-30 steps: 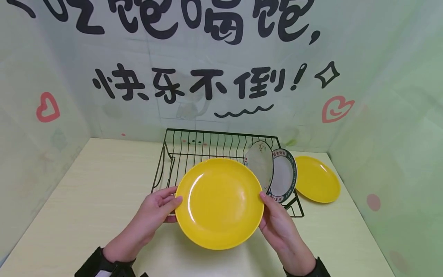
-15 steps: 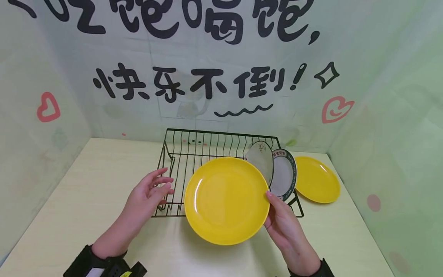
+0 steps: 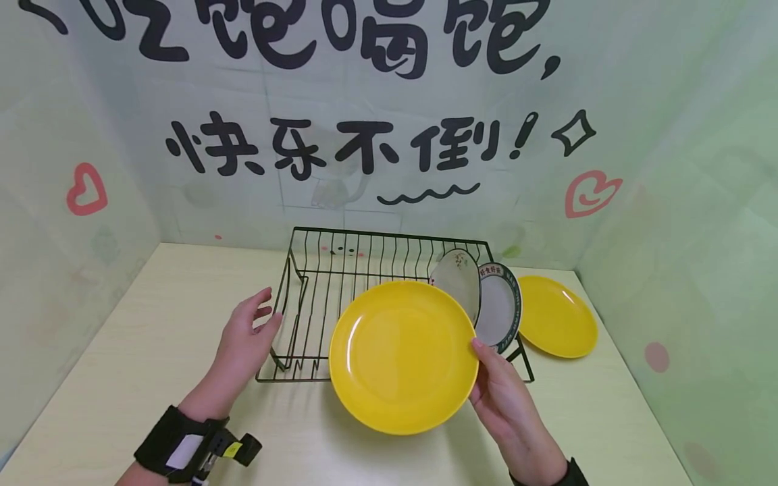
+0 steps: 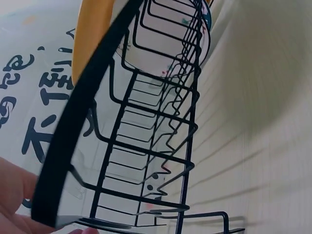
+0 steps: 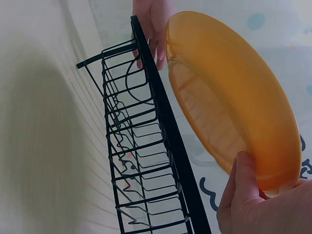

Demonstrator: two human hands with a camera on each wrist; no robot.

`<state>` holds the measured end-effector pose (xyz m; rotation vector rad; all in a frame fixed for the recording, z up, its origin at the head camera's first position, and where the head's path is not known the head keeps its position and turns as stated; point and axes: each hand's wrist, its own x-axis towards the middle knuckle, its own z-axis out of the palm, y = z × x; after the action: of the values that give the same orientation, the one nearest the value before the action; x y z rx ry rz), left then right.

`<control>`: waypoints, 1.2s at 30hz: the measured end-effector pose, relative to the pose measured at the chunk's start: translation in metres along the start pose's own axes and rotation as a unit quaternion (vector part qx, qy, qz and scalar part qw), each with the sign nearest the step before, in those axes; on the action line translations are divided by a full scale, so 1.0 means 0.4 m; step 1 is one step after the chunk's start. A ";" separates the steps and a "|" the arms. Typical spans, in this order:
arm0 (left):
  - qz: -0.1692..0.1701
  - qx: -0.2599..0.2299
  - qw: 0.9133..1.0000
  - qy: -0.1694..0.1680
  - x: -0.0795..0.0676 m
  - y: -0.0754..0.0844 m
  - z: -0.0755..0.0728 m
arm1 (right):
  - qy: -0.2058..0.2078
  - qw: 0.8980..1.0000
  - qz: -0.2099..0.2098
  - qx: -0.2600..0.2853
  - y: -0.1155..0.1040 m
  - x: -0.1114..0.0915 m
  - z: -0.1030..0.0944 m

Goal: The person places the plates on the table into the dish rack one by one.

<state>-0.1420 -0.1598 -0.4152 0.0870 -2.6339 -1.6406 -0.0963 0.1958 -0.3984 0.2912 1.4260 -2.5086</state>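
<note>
A yellow plate [image 3: 404,358] is held up in front of the rack, its face toward the head camera. My right hand [image 3: 507,398] pinches its right rim, thumb on the front and fingers behind. The right wrist view shows the plate's underside [image 5: 234,92] with the thumb pressed on it. My left hand [image 3: 246,337], fingers loosely extended and holding nothing, is right at the left end of the black wire dish rack [image 3: 316,324]. In the left wrist view its fingers [image 4: 14,190] overlap the rack's end bar.
A floral white plate [image 3: 456,283] and a dark-rimmed plate [image 3: 498,304] stand upright in the rack's right end. Right of the rack, another yellow plate [image 3: 559,317] lies on the pale table [image 3: 121,378]. A printed backdrop [image 3: 243,202] closes off the back and sides.
My left hand has let go of the held yellow plate and moved left to the rack's end. The plate has shifted slightly right, now in my right hand only.
</note>
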 end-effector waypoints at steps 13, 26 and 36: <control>-0.057 -0.086 0.994 0.029 0.062 -0.032 0.014 | 0.013 1.000 0.011 -0.020 0.003 0.004 -0.004; -0.054 -0.106 0.992 0.031 0.080 -0.040 0.009 | -0.011 1.000 -0.006 -0.020 -0.018 0.005 0.011; -0.066 -0.098 0.993 0.026 0.078 -0.035 0.006 | -0.047 0.997 -0.064 -0.015 -0.074 0.002 0.012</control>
<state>-0.1730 -0.1658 -0.4289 0.2980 -2.4635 -1.8998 -0.1061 0.2061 -0.3720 0.0789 1.4866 -2.5613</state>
